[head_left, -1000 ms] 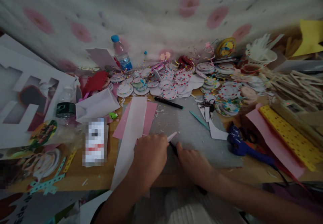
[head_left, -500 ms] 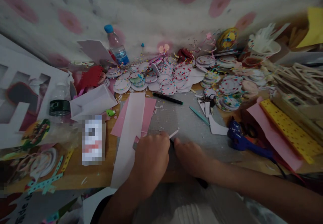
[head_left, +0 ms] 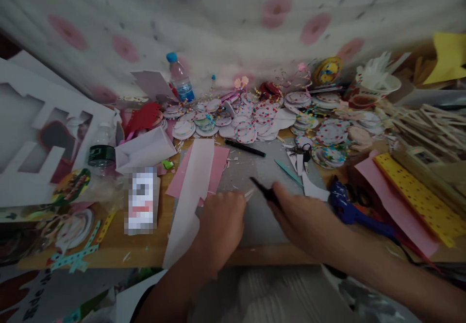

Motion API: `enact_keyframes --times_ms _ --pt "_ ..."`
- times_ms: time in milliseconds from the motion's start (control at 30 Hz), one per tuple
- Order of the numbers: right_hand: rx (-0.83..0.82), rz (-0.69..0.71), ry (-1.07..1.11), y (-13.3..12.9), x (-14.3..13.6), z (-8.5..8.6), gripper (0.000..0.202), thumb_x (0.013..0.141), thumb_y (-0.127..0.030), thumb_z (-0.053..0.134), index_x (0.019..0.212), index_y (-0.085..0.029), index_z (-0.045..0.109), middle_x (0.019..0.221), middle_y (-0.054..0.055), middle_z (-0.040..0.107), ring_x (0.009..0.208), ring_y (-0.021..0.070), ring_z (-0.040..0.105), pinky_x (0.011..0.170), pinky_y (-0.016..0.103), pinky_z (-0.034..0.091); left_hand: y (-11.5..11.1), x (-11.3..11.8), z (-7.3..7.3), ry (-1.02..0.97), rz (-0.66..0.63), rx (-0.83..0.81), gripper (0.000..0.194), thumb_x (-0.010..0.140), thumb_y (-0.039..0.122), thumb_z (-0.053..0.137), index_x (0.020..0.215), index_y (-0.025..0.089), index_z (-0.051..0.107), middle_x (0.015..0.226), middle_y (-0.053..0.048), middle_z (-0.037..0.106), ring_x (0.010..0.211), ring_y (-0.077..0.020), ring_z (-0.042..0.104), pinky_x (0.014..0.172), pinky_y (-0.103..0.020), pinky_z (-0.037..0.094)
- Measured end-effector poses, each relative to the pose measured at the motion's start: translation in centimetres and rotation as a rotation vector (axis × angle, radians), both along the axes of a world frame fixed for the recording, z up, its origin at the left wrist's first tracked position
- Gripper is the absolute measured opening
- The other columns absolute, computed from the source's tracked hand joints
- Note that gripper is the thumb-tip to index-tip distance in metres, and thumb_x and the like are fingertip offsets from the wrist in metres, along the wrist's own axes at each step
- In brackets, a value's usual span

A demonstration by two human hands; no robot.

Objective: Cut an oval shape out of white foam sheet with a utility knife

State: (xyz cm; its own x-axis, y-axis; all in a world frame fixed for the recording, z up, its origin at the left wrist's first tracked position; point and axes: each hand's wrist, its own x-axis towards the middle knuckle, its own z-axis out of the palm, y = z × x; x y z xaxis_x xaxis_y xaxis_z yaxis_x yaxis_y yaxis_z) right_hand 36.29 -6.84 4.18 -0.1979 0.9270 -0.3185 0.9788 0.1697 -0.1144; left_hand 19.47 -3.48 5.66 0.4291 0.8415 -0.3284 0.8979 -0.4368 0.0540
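My left hand (head_left: 223, 226) is closed, pinching a thin white paper strip (head_left: 249, 194) whose end sticks out past the fingers. Beside its wrist lies a long white paper sheet (head_left: 194, 177) over a pink sheet (head_left: 220, 162). My right hand (head_left: 306, 211) is wrapped round a slim black craft knife (head_left: 262, 189), its dark tip pointing up and left, apart from the strip. Both hands are above a grey cutting mat (head_left: 251, 172) strewn with small white scraps.
A black pen (head_left: 245, 148) and a teal tool (head_left: 289, 173) lie on the mat. Decorated paper discs (head_left: 242, 121) pile up behind. A blue glue gun (head_left: 344, 201) is at right; a water bottle (head_left: 181, 80) stands at the back. A white pixelated box (head_left: 141, 201) stands left.
My right hand has moved right and lifted the knife away from the strip, its tip now turned up-left. The left hand keeps the strip. The view has shifted slightly.
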Motion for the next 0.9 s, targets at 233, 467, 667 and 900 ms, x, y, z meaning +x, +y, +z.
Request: enact_keyframes --times_ms 233,467,667,900 --pt "0.036 -0.185 0.033 0.2 3.4 -2.7 0.016 0.094 -0.03 0.041 0.102 -0.018 0.048 0.076 0.008 0.07 0.065 0.0249 0.068 0.048 0.028 0.025 2.2 -4.3 0.2 -0.166 0.133 -0.127 0.028 0.09 0.037 0.051 0.085 0.016 0.067 0.086 -0.011 0.073 0.085 -0.0286 0.069 0.068 -0.034 0.048" --pt "0.138 -0.093 0.451 1.5 1.5 -5.1 0.022 0.097 -0.035 0.041 0.099 -0.017 0.054 0.097 0.009 0.062 0.093 0.0204 0.059 0.076 0.029 0.043 1.9 -8.7 0.4 -0.598 0.438 -0.587 0.036 0.082 0.05 0.057 0.09 0.016 0.067 0.085 -0.002 0.073 0.076 -0.0187 0.066 0.062 -0.024 0.046" --pt "-0.426 0.002 1.109 0.0 -1.3 -2.1 0.043 0.096 -0.051 0.039 0.075 -0.017 0.057 0.067 -0.003 0.048 0.063 0.0107 0.043 0.056 0.021 0.036 2.1 -8.6 0.0 -0.719 0.464 -0.78 0.044 0.075 0.049 0.066 0.104 0.016 0.067 0.091 -0.003 0.072 0.077 -0.0179 0.066 0.063 -0.024 0.049" --pt "-0.643 -0.225 1.568 -1.1 -2.1 -3.5 0.053 0.087 -0.063 0.047 0.062 -0.016 0.054 0.057 -0.002 0.048 0.051 0.0081 0.036 0.05 0.022 0.03 1.6 -8.5 -0.6 -0.759 0.497 -0.809 0.051 0.07 0.055 0.071 0.103 0.016 0.069 0.088 -0.002 0.071 0.072 -0.0164 0.064 0.057 -0.021 0.045"
